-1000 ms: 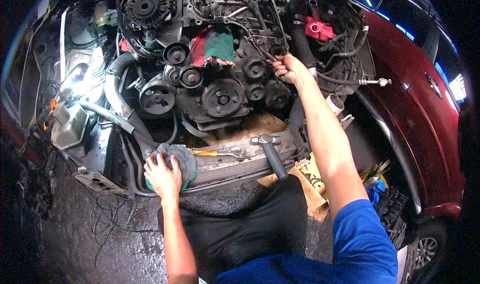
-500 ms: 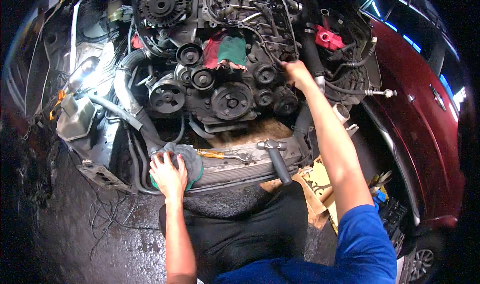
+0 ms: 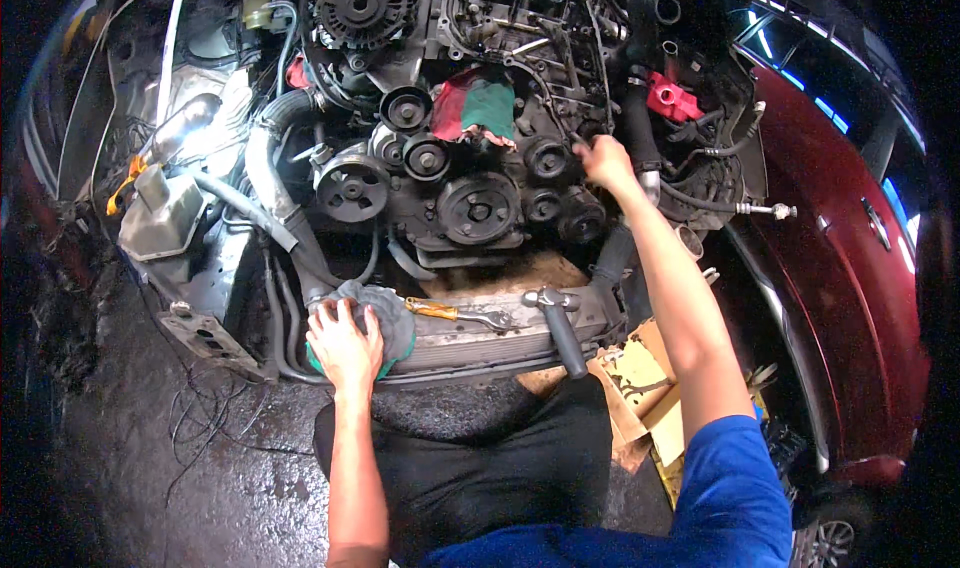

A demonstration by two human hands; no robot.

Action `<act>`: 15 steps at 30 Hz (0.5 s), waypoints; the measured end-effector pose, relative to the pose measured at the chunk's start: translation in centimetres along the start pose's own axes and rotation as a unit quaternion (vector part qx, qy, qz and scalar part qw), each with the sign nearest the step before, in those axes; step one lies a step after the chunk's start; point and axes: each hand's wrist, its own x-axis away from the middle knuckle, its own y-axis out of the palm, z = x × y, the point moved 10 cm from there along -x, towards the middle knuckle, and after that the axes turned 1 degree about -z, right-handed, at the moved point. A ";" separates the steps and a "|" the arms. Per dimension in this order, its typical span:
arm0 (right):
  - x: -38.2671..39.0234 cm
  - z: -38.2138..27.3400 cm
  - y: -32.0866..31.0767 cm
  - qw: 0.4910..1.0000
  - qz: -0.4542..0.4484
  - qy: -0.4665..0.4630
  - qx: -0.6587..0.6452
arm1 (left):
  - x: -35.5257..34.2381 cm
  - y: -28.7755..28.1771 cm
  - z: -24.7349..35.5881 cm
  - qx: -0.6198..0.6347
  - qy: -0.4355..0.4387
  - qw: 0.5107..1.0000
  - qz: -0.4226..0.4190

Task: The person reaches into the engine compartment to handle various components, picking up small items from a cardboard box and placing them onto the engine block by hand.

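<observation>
My left hand (image 3: 345, 350) lies with its fingers spread on a crumpled grey-green rag (image 3: 385, 320), at the left end of the radiator (image 3: 470, 353). Stretched forward, my right hand (image 3: 606, 162) is at the right side of the opened engine (image 3: 530, 68), beside a small pulley (image 3: 548, 158). Its fingers are curled together; what they hold, if anything, blends into the dark parts. On the radiator's top, right of the rag, rest a wrench with a yellow handle (image 3: 432, 309) and a hammer (image 3: 562, 336) with a dark grip.
Several pulleys, among them a large crank pulley (image 3: 478, 209), cover the engine's front. A red and green cloth (image 3: 488, 108) sits in the engine. Thick hoses (image 3: 268, 173) run down both sides. An opened cardboard box (image 3: 640, 373) lies at the right; a dark red car (image 3: 830, 258) stands beyond.
The view has shifted a little, so the engine appears farther right and lower. My right hand stays by the same pulley, its wrist slightly turned. My left hand still rests on the rag.
</observation>
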 end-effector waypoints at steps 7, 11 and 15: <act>1.6 3.0 7.5 0.590 -0.276 0.297 -0.699 | 0.0 0.5 0.1 -0.015 -0.001 1.000 -0.005; -0.3 -1.5 0.3 1.000 -0.010 0.015 0.023 | 0.0 0.3 -0.4 -0.032 -0.004 0.999 -0.001; 1.6 -4.4 -1.5 0.997 0.029 -0.037 0.063 | 0.0 0.1 -0.8 -0.052 -0.004 0.999 0.005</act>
